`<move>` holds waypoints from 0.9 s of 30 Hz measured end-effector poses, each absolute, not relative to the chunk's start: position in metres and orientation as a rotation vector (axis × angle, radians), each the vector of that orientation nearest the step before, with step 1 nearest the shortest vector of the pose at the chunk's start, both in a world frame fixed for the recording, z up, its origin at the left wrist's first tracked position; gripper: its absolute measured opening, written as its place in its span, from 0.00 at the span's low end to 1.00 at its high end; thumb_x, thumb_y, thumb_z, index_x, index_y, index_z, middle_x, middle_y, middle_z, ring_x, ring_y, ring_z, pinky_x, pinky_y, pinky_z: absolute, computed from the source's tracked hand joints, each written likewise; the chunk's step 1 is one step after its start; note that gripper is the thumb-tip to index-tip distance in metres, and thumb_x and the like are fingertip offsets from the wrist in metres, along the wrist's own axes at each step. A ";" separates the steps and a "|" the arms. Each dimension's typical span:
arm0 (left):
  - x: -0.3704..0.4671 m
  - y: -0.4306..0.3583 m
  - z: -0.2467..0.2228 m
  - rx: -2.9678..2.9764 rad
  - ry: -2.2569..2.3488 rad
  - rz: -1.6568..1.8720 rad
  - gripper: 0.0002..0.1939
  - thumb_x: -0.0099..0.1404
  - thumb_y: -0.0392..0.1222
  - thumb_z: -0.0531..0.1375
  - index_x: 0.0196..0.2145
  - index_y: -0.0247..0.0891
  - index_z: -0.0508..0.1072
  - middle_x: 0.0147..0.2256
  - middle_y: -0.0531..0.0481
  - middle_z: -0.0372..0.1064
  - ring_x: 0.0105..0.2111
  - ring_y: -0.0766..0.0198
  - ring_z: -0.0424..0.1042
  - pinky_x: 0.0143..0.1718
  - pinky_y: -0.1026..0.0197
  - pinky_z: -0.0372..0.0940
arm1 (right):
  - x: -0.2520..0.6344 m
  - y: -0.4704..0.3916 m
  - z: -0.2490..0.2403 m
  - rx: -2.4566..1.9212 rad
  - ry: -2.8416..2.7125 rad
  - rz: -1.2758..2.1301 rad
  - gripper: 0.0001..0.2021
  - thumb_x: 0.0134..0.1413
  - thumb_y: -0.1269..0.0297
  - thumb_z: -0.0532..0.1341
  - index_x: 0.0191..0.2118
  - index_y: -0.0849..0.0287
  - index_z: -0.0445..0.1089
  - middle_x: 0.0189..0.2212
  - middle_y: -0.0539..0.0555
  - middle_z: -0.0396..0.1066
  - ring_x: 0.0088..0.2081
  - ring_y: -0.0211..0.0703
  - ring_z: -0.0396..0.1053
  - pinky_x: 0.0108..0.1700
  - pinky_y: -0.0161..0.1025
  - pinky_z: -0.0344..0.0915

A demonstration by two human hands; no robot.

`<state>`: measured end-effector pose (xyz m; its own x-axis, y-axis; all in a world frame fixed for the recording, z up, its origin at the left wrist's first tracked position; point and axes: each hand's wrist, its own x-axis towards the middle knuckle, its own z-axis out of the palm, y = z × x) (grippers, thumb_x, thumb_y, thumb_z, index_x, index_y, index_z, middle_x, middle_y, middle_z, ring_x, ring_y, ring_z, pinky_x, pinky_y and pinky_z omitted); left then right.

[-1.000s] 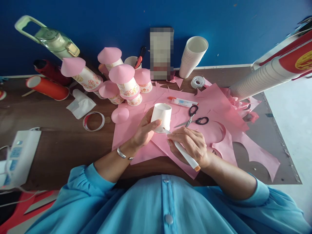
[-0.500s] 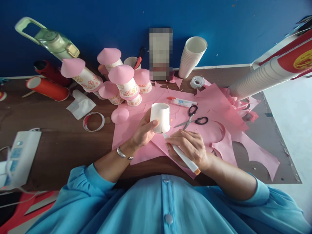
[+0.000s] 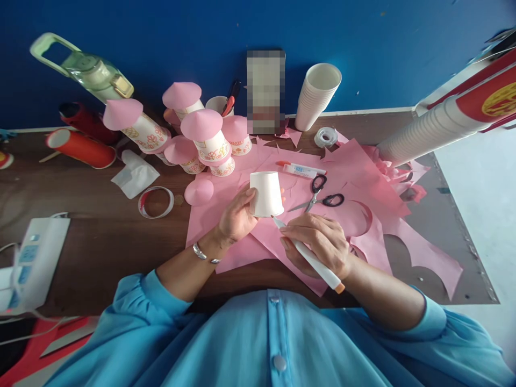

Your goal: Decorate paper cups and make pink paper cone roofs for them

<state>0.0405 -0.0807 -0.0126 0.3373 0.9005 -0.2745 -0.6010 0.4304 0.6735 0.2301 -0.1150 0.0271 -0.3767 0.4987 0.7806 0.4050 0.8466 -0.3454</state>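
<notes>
My left hand [image 3: 238, 212] is closed round a plain white paper cup [image 3: 266, 194], thumb on its near left side and fingertips showing at its right. The cup is held upside down over the pink paper, wide rim toward me. Pinched in my right hand [image 3: 316, 242] is a white marker [image 3: 316, 264] with an orange end. Its tip is close to the cup's rim; whether it touches I cannot tell. Scissors [image 3: 314, 199] with black handles lie just beyond my right hand, beside another marker [image 3: 302, 170].
Decorated cup towers [image 3: 207, 141] with pink cone roofs stand at the back left, near a loose pink cone [image 3: 199, 192]. Stacked white cups [image 3: 318, 97] stand by the blue wall. A tape roll [image 3: 156, 202] and power strip [image 3: 38, 263] lie left; cut pink paper [image 3: 427, 252] lies right.
My left hand has turned the cup slightly, and its thumb has shifted up along the side. My right hand with the marker has moved a little to the right and toward me.
</notes>
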 end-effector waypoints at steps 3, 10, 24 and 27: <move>0.041 -0.082 -0.012 0.503 0.661 1.025 0.25 0.61 0.58 0.70 0.47 0.36 0.79 0.49 0.38 0.81 0.62 0.36 0.73 0.56 0.42 0.72 | 0.231 -0.115 0.026 -0.668 -2.019 0.110 0.09 0.62 0.76 0.63 0.46 0.60 0.70 0.28 0.52 0.75 0.26 0.41 0.74 0.27 0.37 0.73; 0.041 -0.083 -0.016 0.563 0.719 1.018 0.32 0.60 0.62 0.71 0.54 0.39 0.78 0.49 0.39 0.81 0.58 0.37 0.76 0.57 0.41 0.72 | 0.230 -0.115 0.026 -0.665 -2.030 0.135 0.08 0.62 0.77 0.63 0.45 0.61 0.69 0.28 0.53 0.76 0.25 0.41 0.74 0.27 0.38 0.73; 0.042 -0.084 -0.020 0.657 0.723 1.046 0.29 0.62 0.61 0.70 0.53 0.38 0.79 0.48 0.40 0.80 0.52 0.44 0.79 0.46 0.50 0.75 | 0.228 -0.113 0.024 -0.699 -2.042 0.119 0.09 0.62 0.77 0.63 0.45 0.59 0.69 0.28 0.51 0.76 0.27 0.40 0.76 0.31 0.37 0.75; 0.042 -0.084 -0.019 0.675 0.714 1.043 0.29 0.63 0.61 0.70 0.53 0.38 0.78 0.47 0.40 0.81 0.50 0.46 0.80 0.43 0.54 0.74 | 0.228 -0.113 0.023 -0.699 -2.041 0.118 0.09 0.61 0.77 0.63 0.45 0.59 0.70 0.28 0.52 0.76 0.27 0.40 0.76 0.31 0.36 0.75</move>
<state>0.0417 -0.0838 -0.0191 0.3291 0.9233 -0.1979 -0.5182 0.3519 0.7795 0.2277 -0.1133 0.0231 -0.3933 0.5209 0.7576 0.4302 0.8325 -0.3490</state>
